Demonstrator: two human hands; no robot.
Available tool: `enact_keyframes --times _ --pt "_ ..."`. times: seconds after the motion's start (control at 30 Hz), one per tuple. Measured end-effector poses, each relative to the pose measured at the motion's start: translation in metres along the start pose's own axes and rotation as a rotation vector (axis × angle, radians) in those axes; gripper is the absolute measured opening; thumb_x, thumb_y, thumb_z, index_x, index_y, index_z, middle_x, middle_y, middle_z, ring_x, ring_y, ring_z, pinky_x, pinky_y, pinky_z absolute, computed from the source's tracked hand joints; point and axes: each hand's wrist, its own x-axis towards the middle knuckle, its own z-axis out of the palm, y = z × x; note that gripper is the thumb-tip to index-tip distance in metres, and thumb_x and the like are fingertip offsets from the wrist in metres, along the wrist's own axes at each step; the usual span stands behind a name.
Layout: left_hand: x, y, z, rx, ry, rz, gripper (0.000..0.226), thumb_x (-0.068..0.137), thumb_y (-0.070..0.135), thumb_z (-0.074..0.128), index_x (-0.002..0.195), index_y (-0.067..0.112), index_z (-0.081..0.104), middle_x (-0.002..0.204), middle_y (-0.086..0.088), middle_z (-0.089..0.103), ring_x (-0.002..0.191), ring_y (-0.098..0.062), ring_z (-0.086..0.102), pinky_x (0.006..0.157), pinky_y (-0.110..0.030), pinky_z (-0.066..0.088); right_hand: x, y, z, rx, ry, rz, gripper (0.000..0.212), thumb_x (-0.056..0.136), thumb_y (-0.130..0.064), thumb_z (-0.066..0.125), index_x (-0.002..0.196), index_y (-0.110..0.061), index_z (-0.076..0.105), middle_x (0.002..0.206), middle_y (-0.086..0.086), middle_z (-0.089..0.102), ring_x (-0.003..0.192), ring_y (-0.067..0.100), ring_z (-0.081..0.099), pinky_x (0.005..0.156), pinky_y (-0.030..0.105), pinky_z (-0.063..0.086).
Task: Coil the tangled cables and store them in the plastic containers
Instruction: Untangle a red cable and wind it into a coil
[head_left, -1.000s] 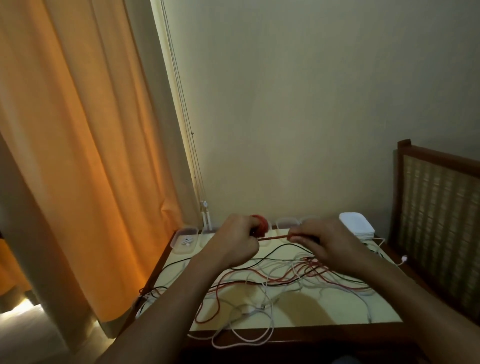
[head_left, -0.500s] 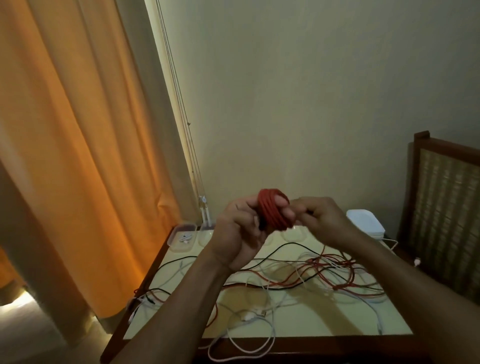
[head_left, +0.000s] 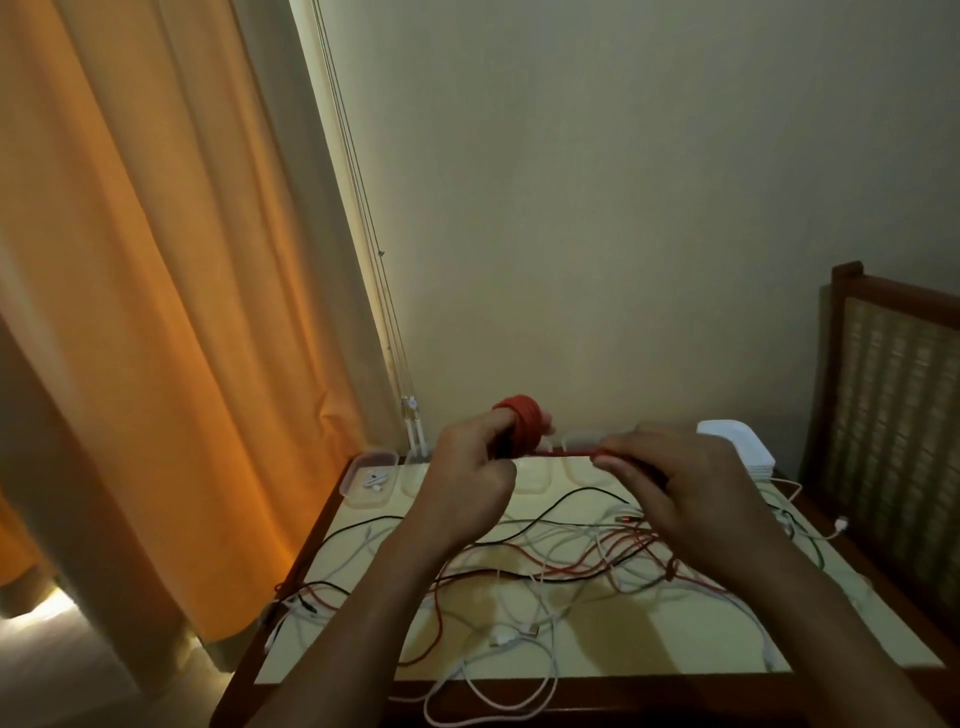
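My left hand (head_left: 467, 475) holds a coil of red cable (head_left: 522, 428) wound around its fingers, raised above the table. A taut stretch of the same red cable (head_left: 563, 453) runs to my right hand (head_left: 675, 483), which pinches it. Under both hands a tangle of red, black and white cables (head_left: 561, 571) spreads over the pale table top (head_left: 649, 649). Clear plastic containers stand along the far edge; the left one (head_left: 370, 475) holds small white items, another (head_left: 584, 444) shows between my hands.
A stack of white lids (head_left: 737, 449) sits at the far right corner. An orange curtain (head_left: 156, 312) hangs left of the table, and a wooden woven-panel frame (head_left: 893, 415) stands on the right. White cable loops (head_left: 488, 696) hang over the near edge.
My right hand has moved right, away from the coil, drawing out a straight stretch of red cable. The hands have dropped slightly lower in view.
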Motion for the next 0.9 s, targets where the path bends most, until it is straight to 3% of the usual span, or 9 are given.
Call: enact_keyframes --times 0.1,0.2,0.37,0.53,0.63,0.7,0.77,0.8,0.9 --pt "-0.011 0.003 0.009 0.057 -0.082 -0.016 0.06 0.068 -0.014 0.043 0.115 0.008 0.073 0.113 -0.001 0.075 0.115 -0.007 0.066 0.106 -0.032 0.052 0.012 -0.01 -0.011 -0.019 0.032 -0.064 0.026 0.096 -0.042 0.057 0.099 -0.024 0.076 0.075 -0.011 0.06 0.067 0.006 0.053 0.062 0.022 0.044" --pt "-0.013 0.009 0.015 0.0 -0.152 -0.049 0.059 0.068 -0.024 0.042 0.109 0.004 0.073 0.1 -0.003 0.076 0.102 -0.01 0.07 0.093 -0.027 0.054 0.032 -0.015 -0.011 -0.094 0.036 -0.151 0.02 0.095 -0.038 0.063 0.095 -0.023 0.076 0.074 -0.013 0.053 0.069 0.005 0.045 0.059 0.028 0.042" --pt "-0.02 0.021 0.005 -0.155 -0.252 -0.102 0.055 0.068 -0.03 0.036 0.108 -0.011 0.068 0.097 -0.027 0.073 0.095 -0.018 0.074 0.073 -0.018 0.051 0.061 -0.011 -0.021 -0.02 0.012 -0.176 0.028 0.086 -0.049 0.069 0.087 -0.024 0.08 0.071 -0.011 0.062 0.066 0.008 0.051 0.06 0.024 0.042" --pt "-0.025 0.033 0.001 -0.462 -0.331 -0.067 0.056 0.052 -0.011 0.039 0.1 -0.01 0.067 0.09 -0.027 0.07 0.102 -0.037 0.071 0.09 -0.04 0.056 0.06 -0.002 -0.009 0.316 0.059 0.052 0.01 0.087 -0.022 0.075 0.091 -0.015 0.081 0.08 -0.003 0.073 0.07 0.01 0.064 0.066 0.025 0.048" --pt "-0.022 0.041 0.002 -0.673 -0.345 -0.047 0.051 0.055 -0.011 0.035 0.096 -0.007 0.064 0.086 -0.022 0.069 0.098 -0.036 0.069 0.09 -0.04 0.056 0.05 0.002 0.006 0.42 0.012 0.152 0.011 0.092 -0.01 0.07 0.095 -0.014 0.08 0.084 0.0 0.075 0.069 0.009 0.064 0.068 0.027 0.052" --pt "-0.019 0.046 0.001 -0.824 -0.306 -0.059 0.052 0.056 -0.011 0.034 0.097 -0.007 0.064 0.085 -0.022 0.066 0.095 -0.033 0.07 0.091 -0.041 0.055 0.042 0.002 0.013 0.464 -0.009 0.184 0.025 0.094 -0.008 0.067 0.095 -0.029 0.079 0.081 -0.008 0.075 0.073 0.012 0.067 0.069 0.027 0.053" --pt "-0.015 0.051 0.0 -0.963 -0.251 -0.06 0.056 0.058 -0.011 0.033 0.104 -0.008 0.065 0.088 -0.022 0.067 0.103 -0.035 0.068 0.1 -0.041 0.052 0.035 0.0 0.018 0.453 -0.019 0.169 0.043 0.095 -0.009 0.065 0.083 -0.049 0.073 0.068 -0.021 0.067 0.065 -0.001 0.059 0.064 0.015 0.045" --pt "-0.012 0.053 0.0 -1.022 -0.222 -0.05 0.058 0.06 -0.011 0.033 0.109 -0.009 0.063 0.094 -0.023 0.069 0.111 -0.037 0.066 0.105 -0.041 0.05 0.032 -0.002 0.021 0.421 -0.026 0.165 0.044 0.096 -0.009 0.065 0.083 -0.051 0.072 0.064 -0.025 0.063 0.062 -0.004 0.057 0.062 0.01 0.04" --pt "-0.005 0.055 0.0 -1.075 -0.082 -0.017 0.064 0.063 -0.01 0.034 0.123 -0.012 0.056 0.118 -0.029 0.067 0.119 -0.037 0.062 0.111 -0.04 0.046 0.021 -0.006 0.026 0.351 -0.057 0.177 0.017 0.095 -0.014 0.068 0.105 -0.023 0.079 0.082 -0.03 0.07 0.082 -0.012 0.065 0.073 0.004 0.042"
